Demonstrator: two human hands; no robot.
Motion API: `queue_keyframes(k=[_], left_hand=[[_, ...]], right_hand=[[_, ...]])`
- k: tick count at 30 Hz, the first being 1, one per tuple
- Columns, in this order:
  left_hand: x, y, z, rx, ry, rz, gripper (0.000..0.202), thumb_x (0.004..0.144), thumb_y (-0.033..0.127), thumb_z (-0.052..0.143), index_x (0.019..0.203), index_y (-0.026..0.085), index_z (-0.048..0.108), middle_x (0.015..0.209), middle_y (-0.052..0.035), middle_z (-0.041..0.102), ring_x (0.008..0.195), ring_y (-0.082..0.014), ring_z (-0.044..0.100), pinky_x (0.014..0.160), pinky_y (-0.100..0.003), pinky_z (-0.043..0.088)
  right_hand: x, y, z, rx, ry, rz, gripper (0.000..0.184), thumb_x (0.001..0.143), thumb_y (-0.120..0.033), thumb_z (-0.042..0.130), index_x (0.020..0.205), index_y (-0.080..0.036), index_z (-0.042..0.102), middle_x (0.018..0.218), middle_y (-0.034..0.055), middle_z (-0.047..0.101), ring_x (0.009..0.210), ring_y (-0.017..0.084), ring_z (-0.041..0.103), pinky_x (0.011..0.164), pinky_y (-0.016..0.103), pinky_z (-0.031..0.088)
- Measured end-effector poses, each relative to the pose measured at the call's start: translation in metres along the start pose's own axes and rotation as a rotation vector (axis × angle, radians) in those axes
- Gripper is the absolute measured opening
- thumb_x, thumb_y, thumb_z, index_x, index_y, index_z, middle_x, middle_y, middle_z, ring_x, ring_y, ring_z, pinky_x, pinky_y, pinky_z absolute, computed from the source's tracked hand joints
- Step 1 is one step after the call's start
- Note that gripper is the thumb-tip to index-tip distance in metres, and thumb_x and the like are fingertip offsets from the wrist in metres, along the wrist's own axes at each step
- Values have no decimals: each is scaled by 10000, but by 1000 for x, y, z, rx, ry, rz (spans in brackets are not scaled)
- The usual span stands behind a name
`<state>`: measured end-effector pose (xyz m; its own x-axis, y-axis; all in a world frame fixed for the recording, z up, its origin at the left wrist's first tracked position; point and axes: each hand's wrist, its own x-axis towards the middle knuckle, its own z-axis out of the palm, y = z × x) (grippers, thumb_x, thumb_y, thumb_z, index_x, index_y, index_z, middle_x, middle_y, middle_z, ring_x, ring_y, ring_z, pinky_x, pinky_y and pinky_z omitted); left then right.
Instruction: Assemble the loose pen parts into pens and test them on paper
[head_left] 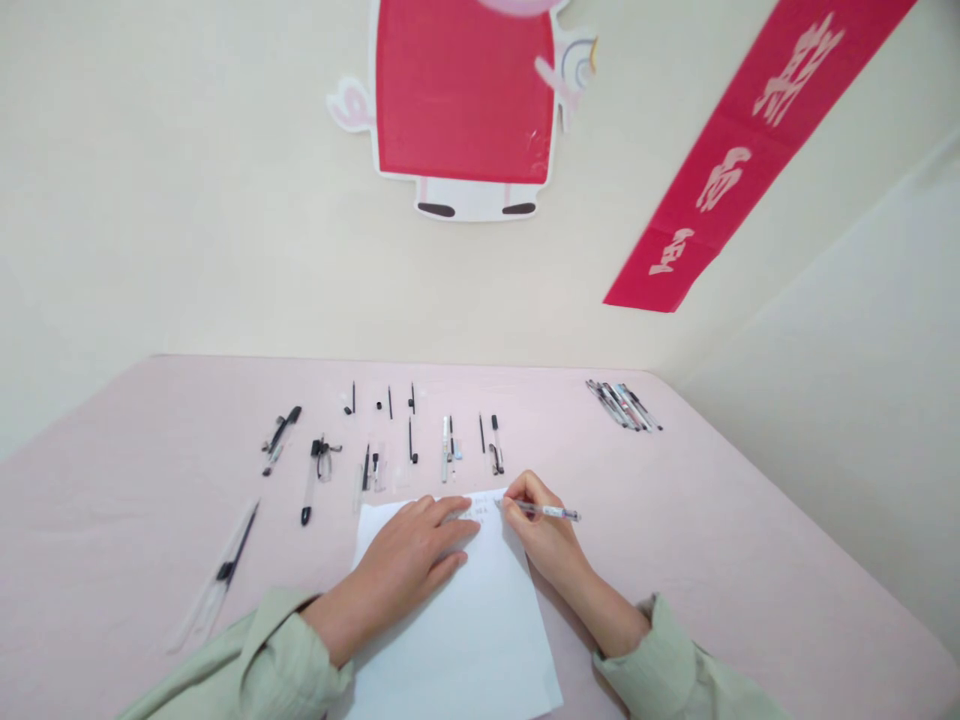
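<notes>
A white sheet of paper (465,640) lies on the pink table before me, with a few lines of small handwriting near its top edge. My left hand (420,548) rests flat on the paper's upper left, fingers stretched out beside the writing. In my right hand (544,530) a clear-barrelled pen (551,511) is pinched, its tip at the paper near the written lines and its back end pointing right. The writing is too small to read.
Pen parts, such as refills (410,438), caps (305,515) and clear barrels (229,580), are spread behind and left of the paper. A bunch of several pens (624,406) lies at the back right. Behind the table (675,560) stands a wall with a red banner (720,180).
</notes>
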<state>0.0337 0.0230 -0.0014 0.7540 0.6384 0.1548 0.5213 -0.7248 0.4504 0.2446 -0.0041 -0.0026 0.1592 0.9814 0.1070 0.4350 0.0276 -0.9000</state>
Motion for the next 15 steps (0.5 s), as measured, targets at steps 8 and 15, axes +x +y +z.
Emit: queue_keyframes(k=[8, 15], left_hand=[[0, 1, -2, 34, -32, -4, 303, 892, 242, 529, 1179, 276, 621, 1327, -62, 569, 1043, -257, 564, 899, -411, 451], [0, 0, -1, 27, -33, -2, 315, 883, 216, 535, 1182, 273, 616, 1335, -66, 562, 1055, -263, 562, 899, -421, 451]], right_hand=[[-1, -4, 0, -26, -21, -5, 104, 771, -212, 530, 676, -219, 488, 612, -50, 456, 578, 139, 435, 549, 252, 330], [-1, -1, -1, -43, -24, -8, 116, 790, -218, 515, 680, -215, 479, 630, -42, 470, 605, 144, 448, 573, 254, 340]])
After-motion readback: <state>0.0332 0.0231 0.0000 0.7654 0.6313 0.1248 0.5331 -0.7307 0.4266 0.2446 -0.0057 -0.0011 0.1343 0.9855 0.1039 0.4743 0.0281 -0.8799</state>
